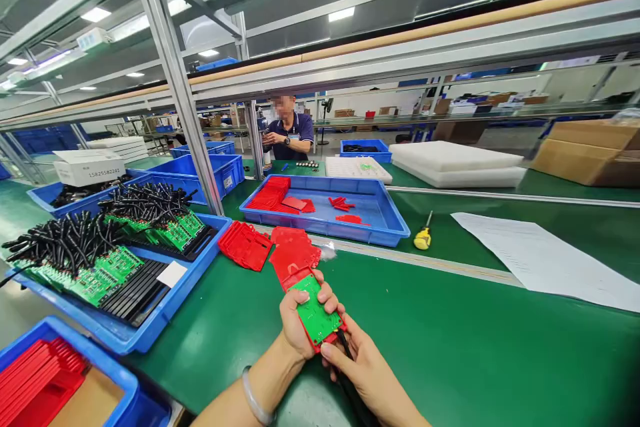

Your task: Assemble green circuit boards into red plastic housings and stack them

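My left hand [299, 315] is wrapped round a green circuit board [316, 313] that lies in a red plastic frame [317, 347], its thumb and fingers on the board's edges. At the near end of the board, my right hand [360, 360] pinches the black cable [345, 345] where it meets the board; the cable runs down toward me under the palm. Just beyond the left hand, flat red plastic pieces [295, 250] lie on the green table, with a stack of red frames [245, 245] to their left.
A blue tray [385, 217] with red parts stands ahead. To the left, another blue tray [150, 340] holds boards with black cables [85, 240]; a blue bin [125, 373] of red frames is nearer. A yellow screwdriver [423, 238] and paper [545, 260] lie right. A person [293, 130] works opposite.
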A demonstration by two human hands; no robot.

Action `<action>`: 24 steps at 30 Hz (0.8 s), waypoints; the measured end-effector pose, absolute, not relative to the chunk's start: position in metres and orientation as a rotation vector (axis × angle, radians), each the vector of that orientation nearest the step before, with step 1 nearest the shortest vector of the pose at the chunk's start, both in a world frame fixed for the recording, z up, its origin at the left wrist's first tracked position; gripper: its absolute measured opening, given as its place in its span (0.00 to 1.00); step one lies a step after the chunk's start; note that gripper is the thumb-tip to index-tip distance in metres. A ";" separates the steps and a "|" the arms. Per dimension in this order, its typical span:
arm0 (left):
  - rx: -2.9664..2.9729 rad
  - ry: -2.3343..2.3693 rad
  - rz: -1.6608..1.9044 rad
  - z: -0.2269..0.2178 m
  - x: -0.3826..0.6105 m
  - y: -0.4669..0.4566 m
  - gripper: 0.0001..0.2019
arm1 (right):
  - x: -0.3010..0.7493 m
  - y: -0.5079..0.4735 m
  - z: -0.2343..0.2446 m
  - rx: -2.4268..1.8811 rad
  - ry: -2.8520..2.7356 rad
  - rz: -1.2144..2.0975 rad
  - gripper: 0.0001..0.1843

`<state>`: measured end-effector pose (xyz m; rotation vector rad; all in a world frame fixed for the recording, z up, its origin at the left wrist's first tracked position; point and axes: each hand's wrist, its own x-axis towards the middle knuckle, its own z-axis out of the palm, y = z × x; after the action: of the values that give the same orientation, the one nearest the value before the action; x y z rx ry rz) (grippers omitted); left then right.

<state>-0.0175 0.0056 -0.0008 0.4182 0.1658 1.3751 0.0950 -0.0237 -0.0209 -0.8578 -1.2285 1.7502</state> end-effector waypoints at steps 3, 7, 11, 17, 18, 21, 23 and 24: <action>0.422 0.148 1.388 -0.001 -0.014 0.001 0.13 | 0.092 -0.026 -0.025 -0.861 -1.151 1.755 0.42; 0.416 0.120 1.357 -0.001 -0.013 0.000 0.13 | 0.096 -0.024 -0.023 -0.837 -1.149 1.815 0.37; 0.453 0.176 1.328 -0.002 -0.016 0.006 0.14 | 0.104 -0.020 -0.014 -0.773 -1.214 1.807 0.27; 0.542 0.244 1.165 -0.007 -0.021 0.011 0.25 | 0.112 -0.017 -0.005 -0.806 -1.272 1.797 0.22; 0.560 0.255 1.125 -0.008 -0.021 0.012 0.28 | 0.113 -0.016 -0.005 -0.817 -1.292 1.806 0.21; 0.609 0.353 1.084 -0.008 -0.020 0.013 0.30 | 0.114 -0.014 -0.008 -0.857 -1.295 1.785 0.20; 0.639 0.479 1.134 -0.008 -0.019 0.014 0.27 | 0.115 -0.012 -0.012 -0.892 -1.268 1.717 0.19; 0.664 0.551 1.171 -0.008 -0.019 0.014 0.24 | 0.116 -0.011 -0.014 -0.910 -1.256 1.679 0.19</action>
<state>-0.0188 0.0141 -0.0076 0.6636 0.5507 1.1712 0.1157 -0.0108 -0.0137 -0.9102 -1.2559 1.6786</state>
